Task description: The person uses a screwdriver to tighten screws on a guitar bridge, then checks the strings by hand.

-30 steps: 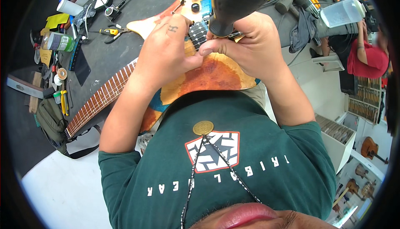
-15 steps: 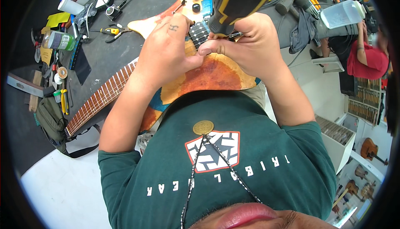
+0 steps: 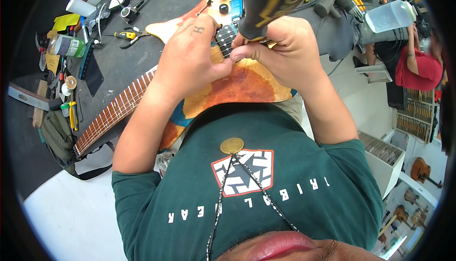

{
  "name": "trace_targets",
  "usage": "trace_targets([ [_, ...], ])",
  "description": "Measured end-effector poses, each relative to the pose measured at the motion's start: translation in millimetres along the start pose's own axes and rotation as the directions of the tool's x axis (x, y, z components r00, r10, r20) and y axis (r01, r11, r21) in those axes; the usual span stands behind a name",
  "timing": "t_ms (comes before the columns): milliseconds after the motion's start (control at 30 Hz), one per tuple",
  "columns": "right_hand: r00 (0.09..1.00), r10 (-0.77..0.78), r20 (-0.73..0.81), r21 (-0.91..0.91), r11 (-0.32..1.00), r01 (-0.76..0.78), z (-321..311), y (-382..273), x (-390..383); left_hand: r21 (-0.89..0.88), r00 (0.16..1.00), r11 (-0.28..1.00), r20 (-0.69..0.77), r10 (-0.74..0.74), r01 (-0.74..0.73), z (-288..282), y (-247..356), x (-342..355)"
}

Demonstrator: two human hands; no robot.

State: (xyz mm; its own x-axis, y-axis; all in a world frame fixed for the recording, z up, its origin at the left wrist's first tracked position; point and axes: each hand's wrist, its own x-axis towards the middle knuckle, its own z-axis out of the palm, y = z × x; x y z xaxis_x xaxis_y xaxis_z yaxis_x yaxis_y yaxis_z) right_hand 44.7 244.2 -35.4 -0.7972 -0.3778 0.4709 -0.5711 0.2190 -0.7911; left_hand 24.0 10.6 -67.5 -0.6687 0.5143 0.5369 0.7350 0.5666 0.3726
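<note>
An electric guitar (image 3: 240, 87) with a body of brown, cream and blue patches lies across my lap and the bench edge, its neck running to the lower left. My left hand (image 3: 187, 56) rests on the body beside the strings, thumb stretched apart from the index finger; its other fingers are mostly hidden. A black-and-yellow screwdriver (image 3: 275, 0) stands handle up over the bridge (image 3: 226, 37). Low on it, the thumb and fingers of my right hand (image 3: 292, 54) pinch; the handle covers the exact grip and the tip. Both thumbs nearly meet above the strings.
Yellow-handled pliers (image 3: 127, 35), a clear jar with a green label (image 3: 66, 46) and a green pouch (image 3: 59, 130) lie to the left. A hammer (image 3: 327, 5) and a clear plastic container (image 3: 389, 16) are at the back right. A person in red (image 3: 422, 66) sits beyond.
The screwdriver's handle has turned about its length, showing another face, and leans slightly differently. My right fingers have shifted a little with it; my left hand has hardly moved.
</note>
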Motion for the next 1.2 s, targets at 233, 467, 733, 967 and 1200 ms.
trace_targets([
  [233,0.997,-0.066,0.048,-0.014,0.998,0.066,-3.6,6.0,-4.1,-0.017,0.999,0.999,0.019,-0.033,0.033,-1.3,0.6,0.3],
  [467,0.998,-0.056,0.026,-0.009,0.998,0.056,0.1,8.9,-4.8,0.024,0.999,0.999,0.027,-0.045,0.045,-4.5,4.2,0.9],
  [733,0.996,-0.08,-0.037,-0.161,0.984,0.073,3.2,1.5,-0.9,0.007,0.982,0.988,0.106,-0.155,0.155,-7.7,5.4,-0.9],
  [967,0.999,-0.022,0.024,-0.06,0.998,0.023,2.2,1.9,-4.6,0.014,1.0,1.0,-0.001,0.008,-0.008,-3.3,-0.1,-1.7],
  [1200,0.991,-0.079,-0.107,-0.105,0.992,0.067,7.7,4.7,-3.1,-0.001,0.999,0.999,0.022,-0.046,0.046,-5.5,1.8,-1.9],
])
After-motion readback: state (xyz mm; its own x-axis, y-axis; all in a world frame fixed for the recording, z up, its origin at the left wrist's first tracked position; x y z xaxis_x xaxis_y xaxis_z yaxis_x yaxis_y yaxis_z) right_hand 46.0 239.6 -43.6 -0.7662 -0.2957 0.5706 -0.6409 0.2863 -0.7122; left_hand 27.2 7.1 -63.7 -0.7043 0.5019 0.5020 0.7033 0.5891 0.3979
